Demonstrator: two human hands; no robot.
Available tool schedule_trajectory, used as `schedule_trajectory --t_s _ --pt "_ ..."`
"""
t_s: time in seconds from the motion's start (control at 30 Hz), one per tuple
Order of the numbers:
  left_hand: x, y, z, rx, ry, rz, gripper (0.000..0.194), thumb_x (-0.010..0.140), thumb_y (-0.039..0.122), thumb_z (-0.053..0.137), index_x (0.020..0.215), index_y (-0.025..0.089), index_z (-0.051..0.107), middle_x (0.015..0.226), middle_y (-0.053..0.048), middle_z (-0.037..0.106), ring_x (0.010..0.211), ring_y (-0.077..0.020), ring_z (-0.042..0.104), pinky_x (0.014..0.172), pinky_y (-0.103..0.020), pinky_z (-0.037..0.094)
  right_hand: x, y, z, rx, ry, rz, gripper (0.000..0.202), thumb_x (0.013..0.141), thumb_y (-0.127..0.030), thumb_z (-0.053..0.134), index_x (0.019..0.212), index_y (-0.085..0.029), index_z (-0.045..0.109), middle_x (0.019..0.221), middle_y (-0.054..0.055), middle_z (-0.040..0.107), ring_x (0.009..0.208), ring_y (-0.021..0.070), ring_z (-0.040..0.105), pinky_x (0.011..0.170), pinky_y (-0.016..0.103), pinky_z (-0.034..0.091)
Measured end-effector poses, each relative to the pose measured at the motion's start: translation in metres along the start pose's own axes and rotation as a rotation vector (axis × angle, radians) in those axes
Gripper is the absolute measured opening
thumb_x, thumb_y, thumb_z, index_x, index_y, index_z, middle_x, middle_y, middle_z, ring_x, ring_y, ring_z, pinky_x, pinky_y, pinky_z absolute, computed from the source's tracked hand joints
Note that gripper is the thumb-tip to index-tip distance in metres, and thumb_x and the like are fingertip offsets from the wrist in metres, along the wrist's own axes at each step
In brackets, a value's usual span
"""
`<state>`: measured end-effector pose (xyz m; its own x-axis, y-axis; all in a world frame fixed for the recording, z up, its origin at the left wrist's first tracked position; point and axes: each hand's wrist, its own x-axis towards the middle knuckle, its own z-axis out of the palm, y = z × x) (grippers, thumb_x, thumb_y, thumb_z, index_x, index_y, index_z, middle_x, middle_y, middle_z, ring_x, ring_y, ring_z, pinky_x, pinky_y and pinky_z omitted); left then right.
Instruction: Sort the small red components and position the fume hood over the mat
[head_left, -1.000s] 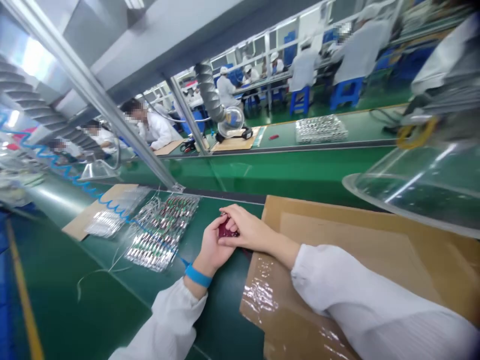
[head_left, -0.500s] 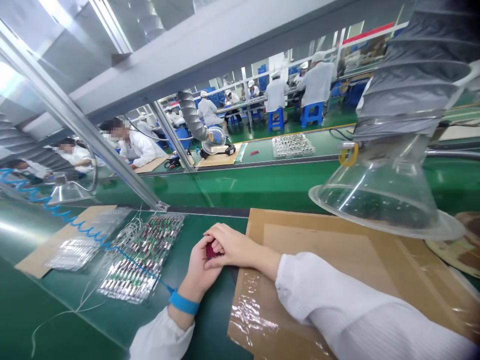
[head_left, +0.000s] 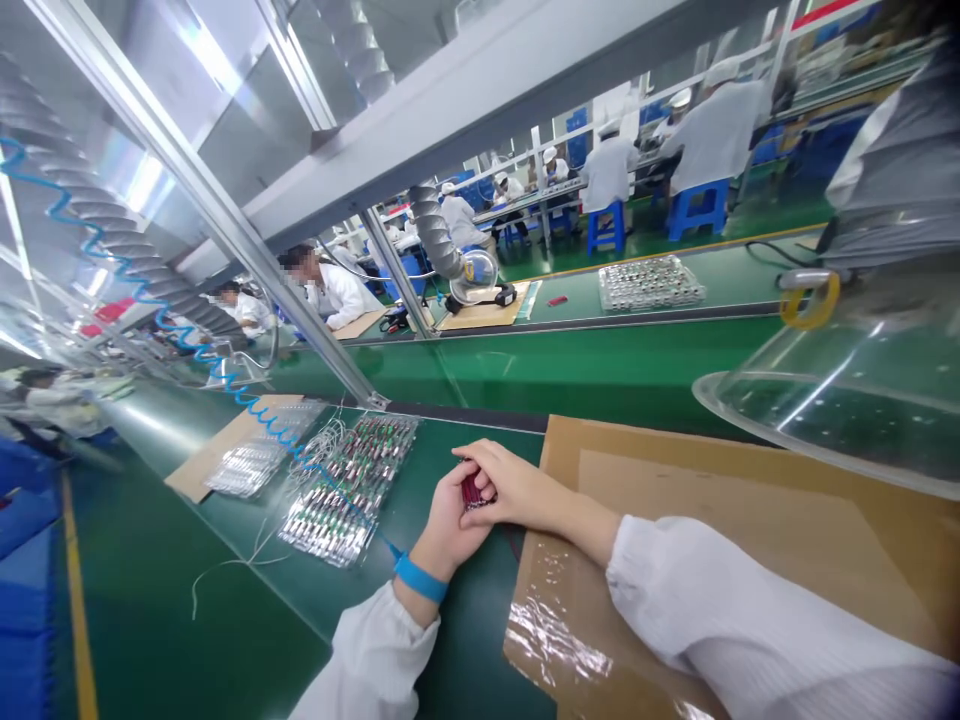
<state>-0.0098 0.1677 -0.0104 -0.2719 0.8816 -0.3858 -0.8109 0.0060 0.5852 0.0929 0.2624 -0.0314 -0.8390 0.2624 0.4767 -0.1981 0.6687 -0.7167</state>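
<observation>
My left hand (head_left: 450, 522), with a blue wrist strap (head_left: 420, 578) above it, is closed round one side of a small dark red bundle (head_left: 471, 494). From the other side my right hand (head_left: 514, 487) closes over it, fingers curled and touching the left hand. Most of the bundle is covered, and I cannot make out whether it is wires or small parts. Left of my hands, a clear plastic tray (head_left: 352, 490) carries rows of small metal and green parts. Pale cables (head_left: 319, 450) lie loosely against the tray's left side.
A cardboard sheet (head_left: 720, 500) under clear film lies below my right forearm. At upper right hangs a clear extraction hood (head_left: 832, 400). Another clear tray (head_left: 247, 465) rests on cardboard further left. A coiled blue cord (head_left: 255, 405) runs to the strap. Co-workers sit beyond the green belt (head_left: 525, 365).
My view has turned to the left, so the bench and my hands appear further right. Both hands keep their grip on the dark red bundle.
</observation>
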Motion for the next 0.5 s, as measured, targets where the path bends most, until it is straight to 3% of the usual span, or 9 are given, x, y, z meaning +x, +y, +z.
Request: schedule_trajectory --t_s 0.13,0.33,0.5 --pt "0.004 0.0 -0.004 -0.049 -0.077 -0.037 0.03 0.086 0.012 0.061 0.062 0.015 0.044 0.058 0.003 0.039 0.05 -0.0067 0.045 0.045 -0.017 0.036 0.001 0.005 0.002 0.021 0.003 0.009 0.087 0.069 -0.055 0.087 0.141 -0.021 0.053 0.129 0.012 0.058 0.12 0.0278 0.056 0.106 0.044 0.048" --pt "0.003 0.001 -0.007 -0.047 -0.128 -0.067 0.032 0.09 0.016 0.062 0.063 0.014 0.047 0.057 0.004 0.041 0.048 -0.0072 0.045 0.045 -0.018 0.039 -0.002 0.002 0.002 0.084 -0.013 0.043 0.12 0.063 -0.048 0.092 0.16 -0.037 0.023 0.156 0.009 0.035 0.133 0.0255 0.051 0.107 0.038 0.05" --pt "0.002 0.0 -0.008 -0.033 -0.14 -0.074 0.026 0.085 0.011 0.065 0.064 0.014 0.048 0.055 0.004 0.042 0.048 -0.0075 0.046 0.045 -0.018 0.04 -0.003 -0.005 -0.001 0.087 -0.025 0.064 0.11 0.065 -0.041 0.092 0.156 -0.037 0.031 0.143 0.006 0.047 0.129 0.0241 0.054 0.108 0.039 0.049"
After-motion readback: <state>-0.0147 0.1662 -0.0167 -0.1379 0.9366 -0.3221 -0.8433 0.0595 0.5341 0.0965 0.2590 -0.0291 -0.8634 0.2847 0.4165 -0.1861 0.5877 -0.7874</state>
